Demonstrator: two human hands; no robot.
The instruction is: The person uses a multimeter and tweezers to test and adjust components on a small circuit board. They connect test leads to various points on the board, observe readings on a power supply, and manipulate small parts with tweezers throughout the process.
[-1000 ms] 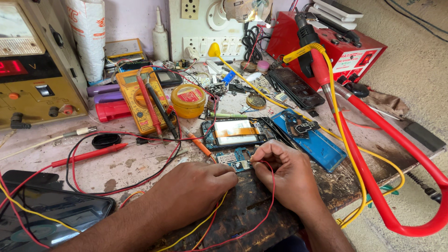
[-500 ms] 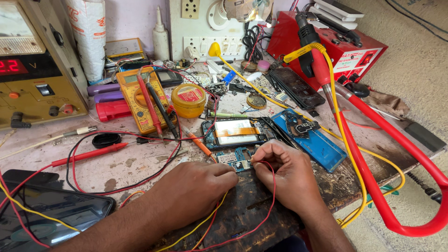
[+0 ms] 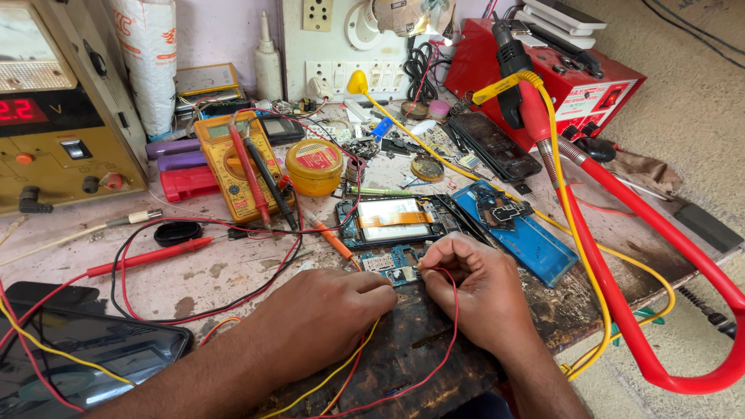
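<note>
My right hand had its grip pinched shut on a thin red wire, fingertips at the small circuit board. My left hand curled closed beside it, its grip hidden, touching the board's near edge on the table.

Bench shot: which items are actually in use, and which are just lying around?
In use:
left hand and right hand at the small circuit board
red wire
yellow wire
opened phone

Lying about:
yellow multimeter
round yellow tin
blue phone cover
orange screwdriver
red station box
</note>
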